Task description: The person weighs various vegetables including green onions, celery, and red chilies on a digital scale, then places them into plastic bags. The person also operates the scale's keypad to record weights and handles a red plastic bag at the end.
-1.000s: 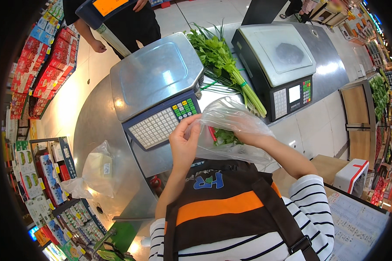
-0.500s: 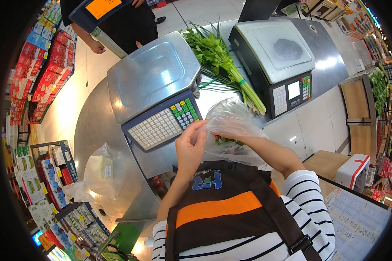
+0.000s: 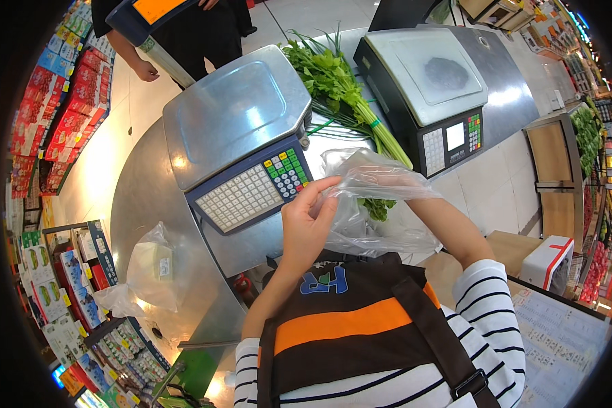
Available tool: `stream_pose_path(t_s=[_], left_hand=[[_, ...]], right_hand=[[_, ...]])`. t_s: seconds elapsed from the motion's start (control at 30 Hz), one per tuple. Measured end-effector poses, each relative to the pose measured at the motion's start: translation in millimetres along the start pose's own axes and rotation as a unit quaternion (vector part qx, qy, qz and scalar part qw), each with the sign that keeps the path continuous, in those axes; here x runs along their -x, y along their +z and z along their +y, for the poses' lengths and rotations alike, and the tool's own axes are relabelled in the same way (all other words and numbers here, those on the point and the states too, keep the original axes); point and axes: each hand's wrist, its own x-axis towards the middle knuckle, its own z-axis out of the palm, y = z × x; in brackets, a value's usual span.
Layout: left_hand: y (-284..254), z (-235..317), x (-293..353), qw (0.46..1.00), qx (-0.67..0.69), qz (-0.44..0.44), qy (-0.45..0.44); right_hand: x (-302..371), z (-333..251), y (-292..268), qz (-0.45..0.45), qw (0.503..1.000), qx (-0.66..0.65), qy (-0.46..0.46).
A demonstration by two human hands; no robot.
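In this shop aisle, a steel tabletop carries two weighing scales, the left one with a pale keypad and the right one with a dark body. From the head view, a bunch of celery lies between them, where it lay a second ago. In front, the left hand pinches the rim of a clear plastic bag between thumb and forefinger, the same grip as before. The right hand is inside the bag, hazy through the film; I can't tell how its fingers stand. Leafy greens show in the bag beneath that wrist, more than half a second ago, while the red piece seen beside them earlier is out of sight.
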Motion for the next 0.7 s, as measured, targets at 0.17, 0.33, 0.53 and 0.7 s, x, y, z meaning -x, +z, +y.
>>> stream_pose_path(t_s=[0.17, 0.33, 0.53, 0.7], left_hand=[[0.2, 11.0, 0.8, 1.0, -0.001, 0.009, 0.005], [-8.5, 46.1, 11.7, 0.998, 0.007, 0.055, 0.001], [-13.4, 56.0, 13.5, 0.991, -0.072, 0.074, 0.09], [-16.2, 44.9, -19.6, 0.996, 0.012, 0.069, 0.051]], right_hand=[[3.5, -5.7, -12.0, 0.001, 0.993, -0.114, -0.031], [20.0, -109.1, -29.9, 0.14, 0.9, 0.397, 0.117], [32.0, -153.2, -43.7, 0.264, 0.928, 0.261, 0.015], [23.5, -123.9, -59.9, 0.175, 0.933, 0.313, -0.025]])
